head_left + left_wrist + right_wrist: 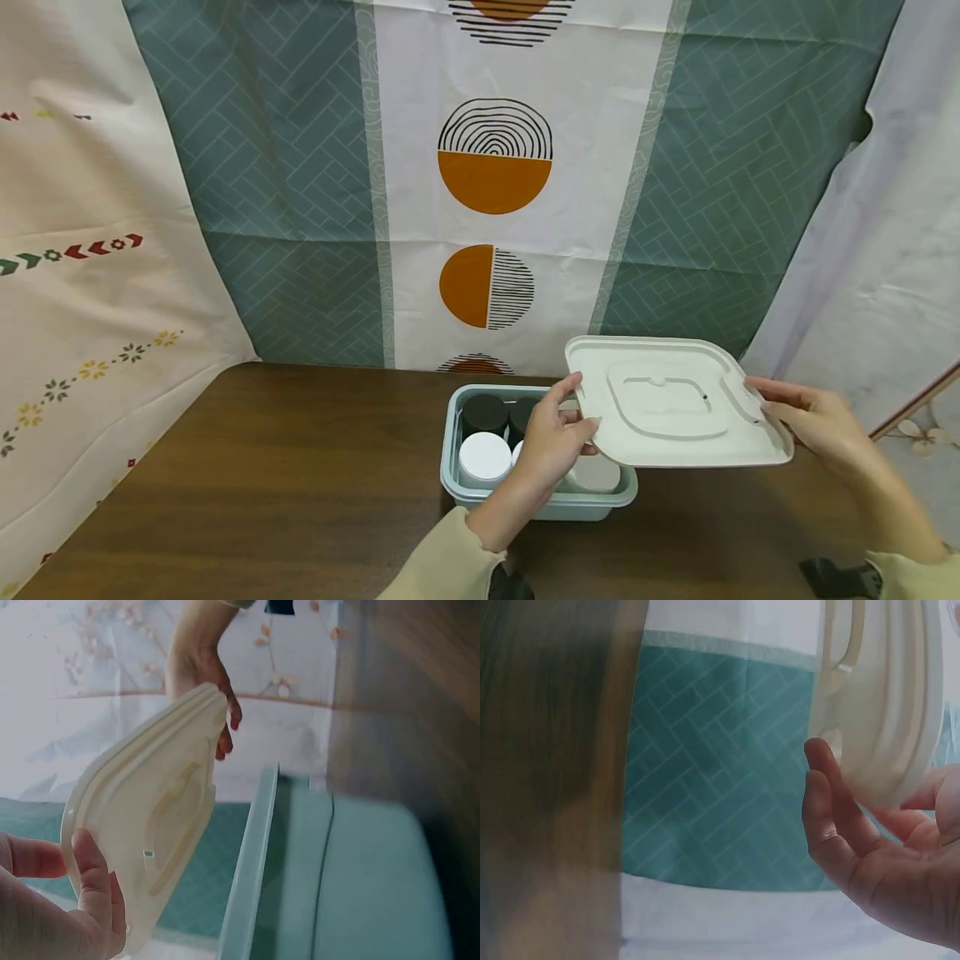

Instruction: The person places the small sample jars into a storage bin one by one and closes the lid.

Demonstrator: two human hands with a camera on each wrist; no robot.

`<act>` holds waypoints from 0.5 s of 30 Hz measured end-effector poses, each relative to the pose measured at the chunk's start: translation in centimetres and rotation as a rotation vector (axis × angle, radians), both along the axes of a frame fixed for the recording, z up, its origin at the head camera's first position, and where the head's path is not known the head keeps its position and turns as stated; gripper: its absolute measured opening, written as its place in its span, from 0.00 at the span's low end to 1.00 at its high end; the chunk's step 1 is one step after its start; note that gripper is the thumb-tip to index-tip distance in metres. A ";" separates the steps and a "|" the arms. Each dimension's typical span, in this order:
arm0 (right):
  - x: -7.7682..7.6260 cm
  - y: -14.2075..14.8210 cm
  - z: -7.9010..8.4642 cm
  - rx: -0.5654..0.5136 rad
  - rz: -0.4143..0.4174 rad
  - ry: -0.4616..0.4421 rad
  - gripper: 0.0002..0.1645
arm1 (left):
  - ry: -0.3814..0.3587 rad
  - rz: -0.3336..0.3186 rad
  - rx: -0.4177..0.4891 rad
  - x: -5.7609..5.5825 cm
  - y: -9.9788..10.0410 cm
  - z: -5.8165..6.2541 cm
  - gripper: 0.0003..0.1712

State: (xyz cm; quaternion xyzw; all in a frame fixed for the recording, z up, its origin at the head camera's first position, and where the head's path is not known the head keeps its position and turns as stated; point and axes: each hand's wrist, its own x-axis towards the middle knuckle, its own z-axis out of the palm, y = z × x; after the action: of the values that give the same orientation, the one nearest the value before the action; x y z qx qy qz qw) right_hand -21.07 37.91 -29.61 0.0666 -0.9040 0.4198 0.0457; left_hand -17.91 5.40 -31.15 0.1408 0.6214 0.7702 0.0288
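A white plastic lid [667,400] is held up, tilted, above and to the right of a pale blue-green bin [540,507]. My left hand [551,437] pinches its left edge between thumb and fingers. At the opposite edge, my right hand [813,417] grips the lid near the corner; the right wrist view shows fingers [829,817] bent over its rim. Inside the bin stand a white-capped jar [483,458], a black-capped jar [483,414] and more jars, partly hidden by my left hand and the lid.
The bin stands on a brown wooden table [300,475]. A patterned green and white cloth [300,167] hangs behind the table. Pale cloth [97,292] borders the left side, and white cloth [885,250] hangs at the right.
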 end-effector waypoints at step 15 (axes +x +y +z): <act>0.0 -7.0 2.2 0.069 0.061 0.059 0.26 | 0.051 0.026 -0.112 0.2 -7.5 1.5 0.31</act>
State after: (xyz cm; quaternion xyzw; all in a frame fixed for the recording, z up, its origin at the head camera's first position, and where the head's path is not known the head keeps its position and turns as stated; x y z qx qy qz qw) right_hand -21.03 30.86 -27.43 0.1081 -0.9137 0.3875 0.0570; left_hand -17.76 -2.13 -29.66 0.1505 0.6657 0.7308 0.0110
